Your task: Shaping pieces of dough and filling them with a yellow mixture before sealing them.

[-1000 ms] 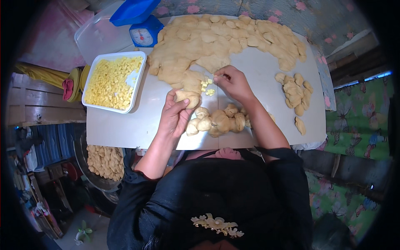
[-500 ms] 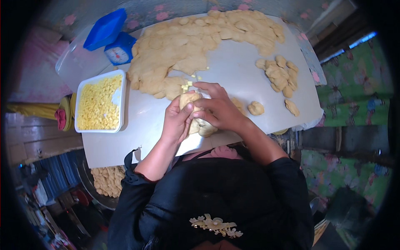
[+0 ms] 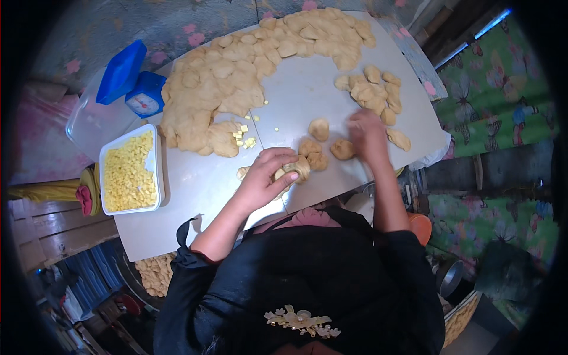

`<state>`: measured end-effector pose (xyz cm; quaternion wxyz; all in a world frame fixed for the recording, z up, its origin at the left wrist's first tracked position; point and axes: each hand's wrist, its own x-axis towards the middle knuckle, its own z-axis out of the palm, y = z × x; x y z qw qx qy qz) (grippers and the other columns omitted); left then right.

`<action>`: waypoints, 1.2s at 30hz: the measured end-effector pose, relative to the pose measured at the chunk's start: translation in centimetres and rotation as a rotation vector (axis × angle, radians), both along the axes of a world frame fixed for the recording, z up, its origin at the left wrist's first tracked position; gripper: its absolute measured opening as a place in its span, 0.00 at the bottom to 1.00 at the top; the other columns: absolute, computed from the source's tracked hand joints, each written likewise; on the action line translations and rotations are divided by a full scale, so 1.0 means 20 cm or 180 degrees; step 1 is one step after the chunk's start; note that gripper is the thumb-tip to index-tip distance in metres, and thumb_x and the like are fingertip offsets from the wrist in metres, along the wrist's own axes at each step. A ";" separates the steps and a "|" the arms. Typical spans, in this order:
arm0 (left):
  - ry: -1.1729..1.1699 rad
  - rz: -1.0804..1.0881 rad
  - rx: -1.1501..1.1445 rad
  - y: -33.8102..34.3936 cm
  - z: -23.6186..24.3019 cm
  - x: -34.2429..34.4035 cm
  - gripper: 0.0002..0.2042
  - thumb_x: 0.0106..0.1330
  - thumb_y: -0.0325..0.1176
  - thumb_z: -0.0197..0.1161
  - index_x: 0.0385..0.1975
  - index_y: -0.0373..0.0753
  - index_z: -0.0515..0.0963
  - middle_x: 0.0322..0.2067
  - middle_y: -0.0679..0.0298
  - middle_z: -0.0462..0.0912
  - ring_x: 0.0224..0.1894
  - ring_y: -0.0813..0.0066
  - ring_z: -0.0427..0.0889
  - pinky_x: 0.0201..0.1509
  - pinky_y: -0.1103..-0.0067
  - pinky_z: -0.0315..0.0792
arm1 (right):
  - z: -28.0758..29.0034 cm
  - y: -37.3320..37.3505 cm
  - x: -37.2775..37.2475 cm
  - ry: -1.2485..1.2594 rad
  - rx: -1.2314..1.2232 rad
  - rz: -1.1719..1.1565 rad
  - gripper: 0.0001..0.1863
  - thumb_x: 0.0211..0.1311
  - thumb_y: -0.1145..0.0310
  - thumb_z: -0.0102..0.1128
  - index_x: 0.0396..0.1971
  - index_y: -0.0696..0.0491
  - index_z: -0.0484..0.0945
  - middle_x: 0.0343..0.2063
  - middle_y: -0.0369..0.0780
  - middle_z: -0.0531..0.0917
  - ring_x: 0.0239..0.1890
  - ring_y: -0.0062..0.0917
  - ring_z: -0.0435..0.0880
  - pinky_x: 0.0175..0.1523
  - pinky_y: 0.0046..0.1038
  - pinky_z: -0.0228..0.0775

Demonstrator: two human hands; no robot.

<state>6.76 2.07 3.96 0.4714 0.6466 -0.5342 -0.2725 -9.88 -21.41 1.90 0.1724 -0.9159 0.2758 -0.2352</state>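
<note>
My left hand (image 3: 265, 179) is closed round a lump of dough (image 3: 300, 169) near the table's front edge, thumb and fingers curved about it. Farther right, my right hand (image 3: 368, 135) hovers beside a round dough piece (image 3: 341, 149) and the heap of dough pieces (image 3: 368, 93); motion smears its fingers. Several small dough pieces (image 3: 312, 155) lie between my hands, with a single dough piece (image 3: 319, 129) just behind them. Pale yellow cubes (image 3: 239, 137) are scattered by the edge of the large spread of dough (image 3: 207, 89).
A white tub (image 3: 158, 188) of yellow cubes stands at the table's left, before a blue kitchen scale (image 3: 146, 94) with a tilted pan. An oval dough piece (image 3: 399, 139) lies near the right edge of the white table (image 3: 183, 195). More dough (image 3: 155, 274) is below, lower left.
My right hand has left the dough at my left hand and moved right, toward the heap. My left hand has shifted slightly right and lower. The whole view has turned a little.
</note>
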 end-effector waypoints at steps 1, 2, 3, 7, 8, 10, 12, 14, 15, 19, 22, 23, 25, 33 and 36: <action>0.0003 0.0022 -0.0001 0.00 0.01 0.00 0.16 0.59 0.37 0.63 0.44 0.37 0.75 0.46 0.57 0.74 0.52 0.60 0.70 0.55 0.72 0.65 | 0.01 -0.07 -0.09 0.0164 -0.0061 -0.0562 0.12 0.48 0.70 0.60 0.35 0.55 0.76 0.37 0.45 0.78 0.43 0.40 0.76 0.47 0.35 0.67; 0.0006 0.0011 0.0000 -0.01 0.01 0.00 0.15 0.59 0.37 0.63 0.43 0.37 0.75 0.46 0.57 0.74 0.52 0.60 0.70 0.55 0.72 0.65 | 0.01 -0.11 -0.19 0.0336 -0.0119 -0.1136 0.13 0.49 0.67 0.60 0.36 0.55 0.75 0.37 0.47 0.77 0.42 0.40 0.76 0.47 0.35 0.67; 0.0009 -0.0010 0.0003 -0.01 0.01 0.00 0.15 0.59 0.37 0.62 0.43 0.36 0.75 0.46 0.57 0.74 0.51 0.59 0.71 0.55 0.72 0.65 | -0.01 -0.13 -0.29 0.0665 -0.0438 -0.1500 0.14 0.48 0.67 0.62 0.36 0.56 0.74 0.36 0.46 0.78 0.42 0.41 0.76 0.47 0.35 0.68; 0.0130 -0.0031 0.0093 -0.02 0.02 0.00 0.15 0.59 0.36 0.62 0.43 0.35 0.75 0.45 0.56 0.75 0.51 0.62 0.72 0.53 0.72 0.67 | 0.05 -0.17 -0.38 0.0907 0.0636 -0.1416 0.20 0.44 0.66 0.67 0.37 0.57 0.72 0.35 0.44 0.79 0.40 0.38 0.78 0.46 0.34 0.69; 0.0348 -0.0052 0.0003 -0.02 0.01 0.00 0.16 0.60 0.36 0.61 0.45 0.35 0.73 0.44 0.56 0.75 0.50 0.63 0.73 0.51 0.73 0.69 | 0.07 -0.16 -0.31 0.0509 0.1538 -0.1054 0.20 0.44 0.67 0.69 0.36 0.57 0.72 0.35 0.42 0.78 0.37 0.32 0.79 0.44 0.31 0.70; 0.0552 -0.0056 -0.0075 -0.04 0.01 -0.03 0.18 0.62 0.36 0.60 0.48 0.34 0.71 0.43 0.56 0.76 0.49 0.65 0.73 0.49 0.74 0.71 | 0.14 0.01 -0.12 -0.0867 0.3095 -0.0072 0.16 0.48 0.69 0.68 0.36 0.56 0.73 0.33 0.40 0.77 0.34 0.26 0.78 0.43 0.29 0.69; 0.3234 0.0139 -0.0318 -0.05 0.02 -0.08 0.19 0.64 0.32 0.56 0.54 0.34 0.65 0.42 0.52 0.76 0.43 0.65 0.78 0.47 0.75 0.74 | 0.23 0.17 0.08 -0.0528 0.2990 0.0901 0.13 0.52 0.69 0.64 0.37 0.55 0.75 0.33 0.40 0.77 0.34 0.26 0.78 0.43 0.28 0.69; 0.3593 0.0183 -0.0155 -0.03 0.00 -0.01 0.19 0.65 0.31 0.54 0.54 0.34 0.63 0.38 0.51 0.77 0.40 0.65 0.79 0.44 0.77 0.75 | 0.25 0.24 0.27 -0.0701 0.1827 0.2163 0.12 0.55 0.66 0.62 0.38 0.55 0.76 0.35 0.40 0.77 0.35 0.26 0.78 0.43 0.28 0.69; 0.3960 0.0256 -0.0006 -0.02 -0.02 0.03 0.19 0.66 0.30 0.53 0.55 0.34 0.62 0.35 0.50 0.78 0.37 0.65 0.81 0.42 0.78 0.76 | 0.25 0.27 0.37 -0.0559 0.2016 0.1852 0.11 0.56 0.67 0.59 0.38 0.55 0.77 0.35 0.40 0.76 0.38 0.28 0.77 0.45 0.29 0.68; 0.4116 0.0728 -0.0604 0.09 -0.04 0.15 0.17 0.61 0.20 0.49 0.51 0.31 0.65 0.43 0.50 0.75 0.38 0.65 0.80 0.44 0.75 0.77 | 0.05 0.28 0.72 0.0343 0.1285 0.1530 0.11 0.56 0.70 0.56 0.39 0.50 0.79 0.35 0.39 0.76 0.42 0.33 0.76 0.46 0.30 0.67; 0.4225 0.0975 -0.0934 0.16 0.01 0.21 0.21 0.58 0.17 0.43 0.54 0.29 0.63 0.43 0.46 0.75 0.42 0.60 0.80 0.48 0.71 0.77 | -0.05 0.32 0.88 0.0844 0.0688 0.1895 0.13 0.52 0.73 0.56 0.39 0.47 0.79 0.35 0.39 0.76 0.43 0.35 0.75 0.46 0.32 0.68; 0.4235 0.1161 -0.1009 0.18 0.02 0.23 0.23 0.57 0.16 0.42 0.56 0.28 0.62 0.43 0.45 0.75 0.44 0.58 0.80 0.49 0.70 0.77 | -0.07 0.34 0.90 0.0837 0.0689 0.1909 0.13 0.52 0.73 0.56 0.39 0.47 0.79 0.35 0.39 0.76 0.43 0.35 0.75 0.46 0.32 0.68; 0.4150 0.1219 -0.1095 0.21 -0.02 0.26 0.24 0.56 0.16 0.41 0.56 0.27 0.60 0.43 0.44 0.75 0.46 0.56 0.79 0.50 0.69 0.77 | -0.08 0.36 0.92 0.1155 0.0314 0.1706 0.13 0.51 0.71 0.57 0.38 0.46 0.81 0.39 0.39 0.76 0.47 0.32 0.74 0.51 0.34 0.65; 0.3989 0.1196 -0.1248 0.28 -0.10 0.38 0.21 0.60 0.22 0.45 0.56 0.29 0.62 0.43 0.52 0.74 0.39 0.66 0.78 0.44 0.78 0.75 | -0.09 0.40 0.91 0.1006 0.0524 0.1744 0.12 0.49 0.68 0.59 0.36 0.49 0.79 0.40 0.38 0.75 0.49 0.31 0.73 0.52 0.33 0.63; 0.3731 0.1670 -0.1073 0.22 -0.02 0.36 0.20 0.62 0.24 0.46 0.55 0.29 0.63 0.47 0.52 0.72 0.47 0.65 0.75 0.50 0.74 0.73 | -0.10 0.38 0.91 0.0898 0.0629 0.1661 0.11 0.49 0.68 0.58 0.35 0.50 0.77 0.36 0.38 0.77 0.46 0.33 0.74 0.51 0.34 0.63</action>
